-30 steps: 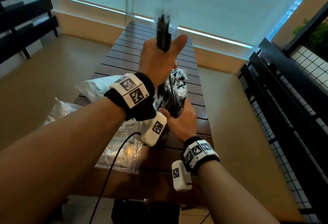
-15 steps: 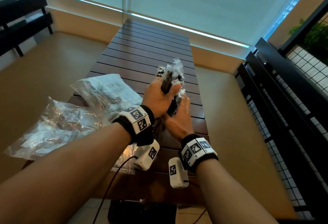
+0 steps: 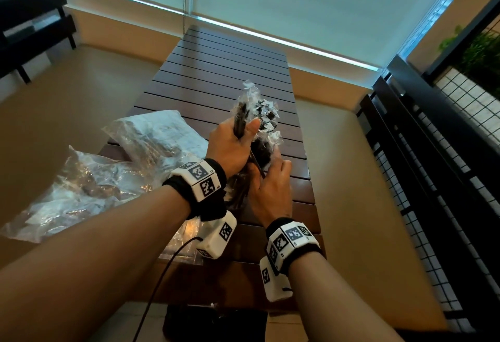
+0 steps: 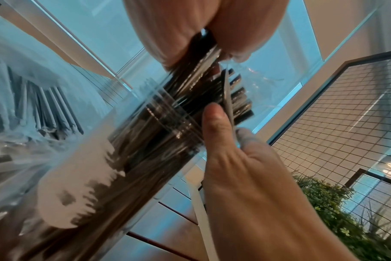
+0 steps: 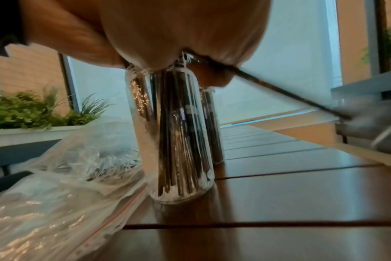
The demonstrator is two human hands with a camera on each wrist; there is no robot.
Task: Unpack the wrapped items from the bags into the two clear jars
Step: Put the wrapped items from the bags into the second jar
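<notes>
Two clear jars stand on the dark slatted table (image 3: 221, 71), both packed with black wrapped sticks: the near jar (image 5: 179, 141) and a second jar (image 5: 212, 132) behind it. My left hand (image 3: 232, 146) grips a bundle of wrapped sticks (image 3: 240, 122) upright over the near jar's mouth; the bundle (image 4: 203, 58) runs down into the jar (image 4: 132, 150). My right hand (image 3: 270, 187) is at the jar's right side and pinches a single wrapped stick (image 4: 227, 98) between thumb and fingers; the stick (image 5: 279, 88) slants out sideways. In the head view my hands hide the jars.
Two crumpled clear plastic bags (image 3: 159, 136) (image 3: 81, 187) with more wrapped items lie at the table's left. A black metal grid fence (image 3: 446, 152) runs along the right. A planter with green plants (image 5: 33, 113) stands beyond the table. The table's far half (image 3: 230, 52) holds nothing.
My left hand has come down from high above the table, bringing the bundle of sticks to the jar's mouth. My right hand has stayed at the jar.
</notes>
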